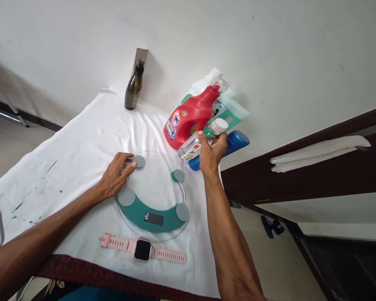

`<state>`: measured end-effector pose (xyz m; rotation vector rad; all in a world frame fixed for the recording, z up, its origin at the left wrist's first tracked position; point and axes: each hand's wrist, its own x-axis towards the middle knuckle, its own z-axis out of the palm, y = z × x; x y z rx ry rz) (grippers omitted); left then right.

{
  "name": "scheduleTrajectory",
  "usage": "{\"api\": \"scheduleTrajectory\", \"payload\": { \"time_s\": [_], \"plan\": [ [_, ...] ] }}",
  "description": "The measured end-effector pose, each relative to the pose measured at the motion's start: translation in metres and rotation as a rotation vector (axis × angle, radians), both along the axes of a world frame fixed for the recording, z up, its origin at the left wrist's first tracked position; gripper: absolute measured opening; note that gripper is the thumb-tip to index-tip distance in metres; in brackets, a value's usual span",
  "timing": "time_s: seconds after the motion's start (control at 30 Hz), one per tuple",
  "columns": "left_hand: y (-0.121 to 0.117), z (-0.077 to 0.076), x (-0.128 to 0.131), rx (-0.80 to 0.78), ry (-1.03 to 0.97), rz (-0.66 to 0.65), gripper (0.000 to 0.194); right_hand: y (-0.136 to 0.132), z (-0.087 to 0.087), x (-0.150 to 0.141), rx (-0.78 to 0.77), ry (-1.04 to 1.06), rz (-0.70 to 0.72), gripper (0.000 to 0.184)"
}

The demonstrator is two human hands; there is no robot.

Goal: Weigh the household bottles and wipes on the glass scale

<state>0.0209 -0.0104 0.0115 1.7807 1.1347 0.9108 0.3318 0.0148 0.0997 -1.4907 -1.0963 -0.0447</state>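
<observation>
My right hand [210, 155] is closed around the upper part of a clear plastic bottle [189, 147] with a white cap and a green neck band, which leans among other bottles. Beside it stand a red OMO detergent bottle [188, 115] and a blue bottle [235, 141]. My left hand [115, 173] rests at the left edge of a round glass bathroom scale [155, 220], thumb and fingers apart near a grey foot pad. The scale has a teal band and a small display with lit characters. A pink-strapped smartwatch [143, 250] lies just in front of it.
A dark pump bottle [133, 90] stands at the back of the white cloth [78, 150], by the wall. Behind the red bottle are a white bottle and a pale green container [233, 110]. A folded white cloth [319, 153] hangs at right; dark slippers [272, 226] lie on the floor.
</observation>
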Motion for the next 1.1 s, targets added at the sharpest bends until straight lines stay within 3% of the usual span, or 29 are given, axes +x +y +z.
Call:
{"api": "scheduleTrajectory", "payload": {
  "time_s": [0.2,0.33,0.4,0.5,0.6,0.7,0.8,0.87,0.97,1.1],
  "plan": [
    [-0.002,0.003,-0.001,0.008,-0.019,-0.008,0.056,0.013,-0.03,0.002,-0.056,0.008,-0.108,0.051],
    [-0.002,-0.003,0.0,0.023,-0.039,-0.007,0.055,0.008,-0.036,0.003,-0.115,-0.014,-0.136,0.059],
    [-0.003,-0.007,0.0,0.025,-0.054,-0.012,0.052,0.002,-0.03,0.0,-0.113,-0.053,-0.125,0.072],
    [-0.005,-0.01,0.001,0.038,-0.09,-0.028,0.046,-0.006,-0.01,-0.015,0.022,-0.26,-0.194,0.091],
    [-0.007,-0.009,0.002,0.04,-0.119,-0.029,0.043,0.002,0.011,-0.042,0.145,-0.503,-0.158,0.085],
    [-0.009,-0.007,0.002,0.016,-0.13,-0.029,0.044,0.045,0.013,-0.078,0.099,-0.503,0.103,0.073],
    [-0.01,-0.006,0.003,-0.013,-0.154,-0.034,0.045,0.118,0.001,-0.113,-0.08,-0.305,0.288,0.076],
    [-0.01,-0.005,0.004,-0.037,-0.175,-0.033,0.045,0.172,-0.006,-0.134,-0.202,-0.155,0.31,0.08],
    [-0.01,-0.004,0.006,-0.081,-0.206,-0.037,0.045,0.245,-0.006,-0.161,-0.266,-0.047,0.269,0.079],
    [-0.011,-0.002,0.006,-0.128,-0.233,-0.047,0.047,0.305,0.002,-0.187,-0.307,0.068,0.169,0.062]
  ]
}}
